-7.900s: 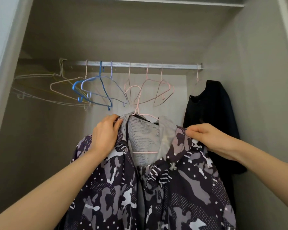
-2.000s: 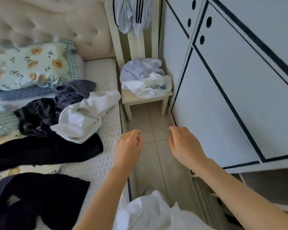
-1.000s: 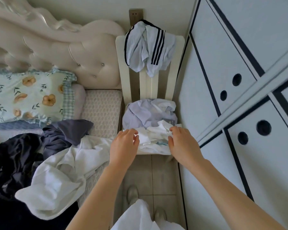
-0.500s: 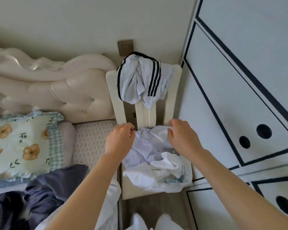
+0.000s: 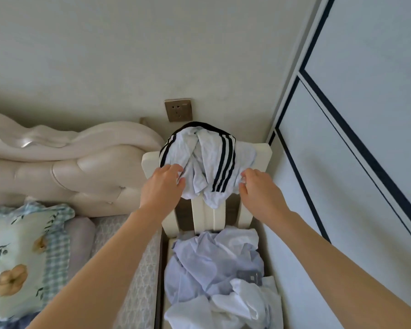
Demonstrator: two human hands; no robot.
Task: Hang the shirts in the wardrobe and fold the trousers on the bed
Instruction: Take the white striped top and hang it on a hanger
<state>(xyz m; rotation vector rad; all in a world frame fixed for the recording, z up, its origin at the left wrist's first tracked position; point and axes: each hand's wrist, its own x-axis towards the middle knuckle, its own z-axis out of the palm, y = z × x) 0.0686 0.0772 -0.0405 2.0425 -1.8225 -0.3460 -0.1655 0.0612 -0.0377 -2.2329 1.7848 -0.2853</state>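
Observation:
A white garment with black stripes (image 5: 207, 160) hangs over the back of a cream chair (image 5: 262, 150) against the wall. My left hand (image 5: 161, 186) grips its left edge, fingers curled into the cloth. At its right edge, my right hand (image 5: 259, 189) pinches the fabric between fingers and thumb. Below, a crumpled pile of pale lilac and white shirts (image 5: 214, 269) lies on the chair seat.
The bed (image 5: 138, 269) runs along the left with a floral pillow (image 5: 17, 257) and a padded cream headboard (image 5: 81, 167). White wardrobe doors with black trim (image 5: 354, 162) stand close on the right. A wall socket (image 5: 178, 110) sits above the chair.
Both hands rose from the shirt pile on the seat to the striped garment on the chair back and took hold of its edges. My view tilted upward.

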